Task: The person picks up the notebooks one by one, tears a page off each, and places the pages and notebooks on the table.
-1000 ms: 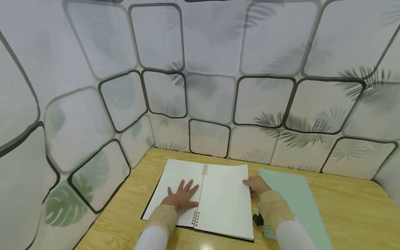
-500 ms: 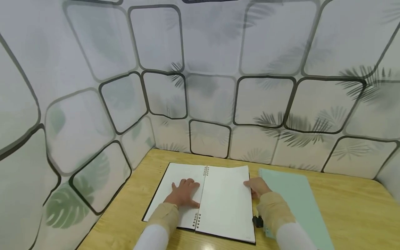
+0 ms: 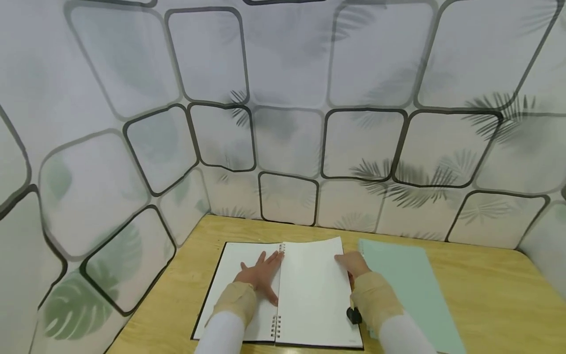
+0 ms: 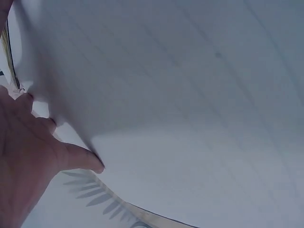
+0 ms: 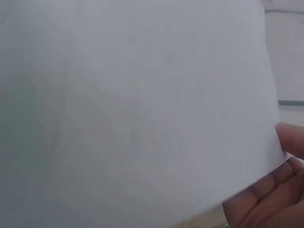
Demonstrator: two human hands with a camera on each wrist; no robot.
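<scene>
A spiral-bound notebook (image 3: 247, 314) lies spread flat on the wooden table, its blank white pages facing up. My left hand (image 3: 260, 276) rests on the left page with fingers spread, fingertips by the upper part of the spiral binding. At the outer edge of the right page (image 3: 314, 295), my right hand (image 3: 353, 264) pinches the paper. In the right wrist view, that hand's thumb (image 5: 290, 139) lies on one side of the sheet and the fingers behind it. White paper fills most of the left wrist view, with the left thumb (image 4: 80, 158) touching it.
A pale green notebook (image 3: 411, 280) lies to the right, partly under the right forearm. A small black object (image 3: 353, 315) sits at the right wrist. The wooden table (image 3: 495, 295) meets a patterned fabric wall (image 3: 287, 142) at the back and left.
The left fingers, bunched half a second ago, are spread and reach nearer the binding's upper part. The notebook sits slightly closer to the person. The right hand keeps its pinch; the head view has shifted slightly.
</scene>
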